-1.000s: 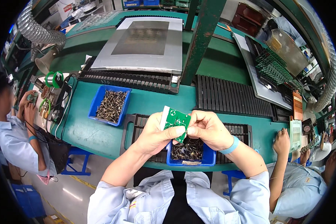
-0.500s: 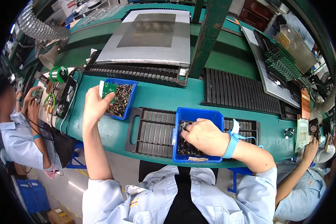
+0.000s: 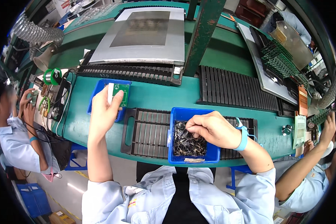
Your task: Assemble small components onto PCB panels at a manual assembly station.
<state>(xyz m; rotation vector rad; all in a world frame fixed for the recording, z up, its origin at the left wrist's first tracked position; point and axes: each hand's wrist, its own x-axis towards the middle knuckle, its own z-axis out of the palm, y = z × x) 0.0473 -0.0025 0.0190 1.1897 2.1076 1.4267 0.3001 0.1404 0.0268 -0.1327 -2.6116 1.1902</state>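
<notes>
My left hand (image 3: 105,112) pinches a small green circuit board (image 3: 121,94) with a white strip along its left edge. It is raised in front of the left blue bin (image 3: 96,98), hiding most of that bin's contents. My right hand (image 3: 214,128), with a light blue wrist strap (image 3: 243,139), is over the nearer blue bin (image 3: 214,151). Its thumb and fingertips are pressed together above a heap of small dark parts with thin metal leads (image 3: 186,143). Whatever lies between those fingertips is too small to make out. Under the nearer bin lies a black slotted tray (image 3: 150,130).
A ribbed black rack (image 3: 235,89) stands beyond my right hand, near a green metal post (image 3: 203,37). A grey panel (image 3: 100,52) rests on black racks behind. Solder wire (image 3: 52,76) and cables are at left. Co-workers sit on both sides.
My right hand has lifted from the heap in the nearer bin, fingertips now together, uncovering more parts. My left hand has brought the circuit board rightward and slightly closer.
</notes>
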